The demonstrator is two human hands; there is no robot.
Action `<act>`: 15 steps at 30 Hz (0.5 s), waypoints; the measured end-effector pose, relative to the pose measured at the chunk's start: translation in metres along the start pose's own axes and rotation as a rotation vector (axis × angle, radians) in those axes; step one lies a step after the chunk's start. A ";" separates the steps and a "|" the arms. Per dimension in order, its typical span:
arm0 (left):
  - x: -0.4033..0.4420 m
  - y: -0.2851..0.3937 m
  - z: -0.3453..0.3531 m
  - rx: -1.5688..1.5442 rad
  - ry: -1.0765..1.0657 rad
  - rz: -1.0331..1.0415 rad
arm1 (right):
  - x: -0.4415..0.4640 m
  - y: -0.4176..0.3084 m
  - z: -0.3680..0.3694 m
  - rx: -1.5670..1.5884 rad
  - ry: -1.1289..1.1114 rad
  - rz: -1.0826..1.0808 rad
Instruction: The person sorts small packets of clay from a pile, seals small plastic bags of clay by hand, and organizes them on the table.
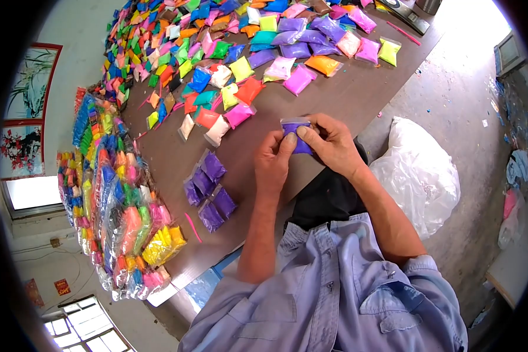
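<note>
Between my two hands, above the table's near edge, is a small clear packet of dark purple soft material. My left hand pinches its left side, thumb pressed on the front. On the other side my right hand grips the packet, its thumb also on the purple face and fingers curled behind. To the left of my hands, several matching purple packets lie grouped on the brown table. What the fingers behind the packet do is hidden.
A great heap of colourful packets covers the far table. Bulging clear bags of packets stand along the left edge. A pink strip lies near the purple group. On the floor at right sits a white plastic bag.
</note>
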State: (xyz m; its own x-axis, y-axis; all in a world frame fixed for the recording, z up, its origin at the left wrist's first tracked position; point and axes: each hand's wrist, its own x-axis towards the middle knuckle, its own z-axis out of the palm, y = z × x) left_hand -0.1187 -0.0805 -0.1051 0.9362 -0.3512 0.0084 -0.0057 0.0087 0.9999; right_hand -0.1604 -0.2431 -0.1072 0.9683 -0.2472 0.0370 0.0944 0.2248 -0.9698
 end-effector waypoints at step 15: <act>0.002 0.005 0.002 -0.025 -0.041 -0.053 | 0.000 0.003 -0.001 -0.043 0.025 -0.023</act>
State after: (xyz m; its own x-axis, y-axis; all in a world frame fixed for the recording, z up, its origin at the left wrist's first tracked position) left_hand -0.1174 -0.0827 -0.1002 0.9197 -0.3903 -0.0434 0.0525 0.0129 0.9985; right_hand -0.1600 -0.2433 -0.1098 0.9598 -0.2754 0.0537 0.1058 0.1779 -0.9783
